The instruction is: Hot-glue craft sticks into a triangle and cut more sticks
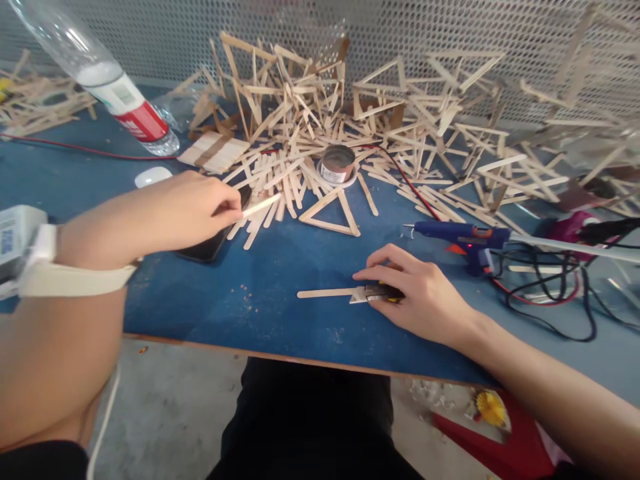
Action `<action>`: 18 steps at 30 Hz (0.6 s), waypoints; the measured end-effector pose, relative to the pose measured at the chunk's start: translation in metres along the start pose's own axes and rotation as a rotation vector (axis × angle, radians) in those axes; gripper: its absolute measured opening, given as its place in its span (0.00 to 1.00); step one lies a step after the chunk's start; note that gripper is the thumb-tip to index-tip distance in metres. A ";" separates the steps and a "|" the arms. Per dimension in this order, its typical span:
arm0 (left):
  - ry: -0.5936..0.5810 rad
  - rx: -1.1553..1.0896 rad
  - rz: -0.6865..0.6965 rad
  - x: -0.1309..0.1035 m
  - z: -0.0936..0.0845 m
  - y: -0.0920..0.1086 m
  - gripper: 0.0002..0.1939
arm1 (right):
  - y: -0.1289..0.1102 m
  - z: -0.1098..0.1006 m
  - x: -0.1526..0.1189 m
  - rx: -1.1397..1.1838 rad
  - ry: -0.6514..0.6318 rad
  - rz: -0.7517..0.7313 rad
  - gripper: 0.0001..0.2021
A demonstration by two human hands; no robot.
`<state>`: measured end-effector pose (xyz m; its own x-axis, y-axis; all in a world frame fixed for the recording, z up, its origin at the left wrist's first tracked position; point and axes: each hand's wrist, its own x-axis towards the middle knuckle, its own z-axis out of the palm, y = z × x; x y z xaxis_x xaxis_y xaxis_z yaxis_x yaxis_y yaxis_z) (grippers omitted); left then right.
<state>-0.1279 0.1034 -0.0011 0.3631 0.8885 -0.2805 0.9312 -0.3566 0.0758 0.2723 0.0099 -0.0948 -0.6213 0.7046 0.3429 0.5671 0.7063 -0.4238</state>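
Pinching a pale, flat wooden stick [263, 205], the left hand [213, 207] has its grip closed near the stick pile [280, 175]. The right hand [425, 290] has its grip closed around a utility knife [380, 293]; the angled metal blade meets a second stick [325, 293], round-ended, lying flat on the scuffed blue desk [190, 310]. Behind, a triangular wooden frame [351, 215] lies beside a cylindrical container [337, 165]. A blue glue gun [460, 233] lies right of the frame, before a perforated panel [395, 27].
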 end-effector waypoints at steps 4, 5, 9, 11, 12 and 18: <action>-0.174 -0.100 0.057 0.002 -0.013 0.010 0.22 | -0.001 0.001 0.002 0.012 0.103 0.014 0.09; -0.192 -0.146 0.117 0.008 -0.013 0.017 0.23 | -0.001 0.000 0.002 0.003 0.138 0.031 0.09; -0.332 -0.298 0.453 0.041 -0.001 0.053 0.19 | 0.001 -0.003 0.003 -0.061 0.217 0.101 0.19; -0.322 -0.328 0.528 0.052 0.011 0.068 0.15 | 0.004 -0.006 0.002 -0.040 0.162 0.092 0.19; -0.312 -0.325 0.555 0.055 0.017 0.073 0.15 | 0.005 -0.007 0.002 -0.017 0.118 0.075 0.17; -0.238 -0.284 0.638 0.042 0.042 0.075 0.11 | 0.008 -0.007 0.002 -0.028 -0.121 0.039 0.17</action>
<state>-0.0439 0.1022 -0.0474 0.8502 0.4347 -0.2969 0.5254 -0.6660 0.5295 0.2791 0.0173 -0.0913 -0.6578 0.7196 0.2224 0.6060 0.6811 -0.4111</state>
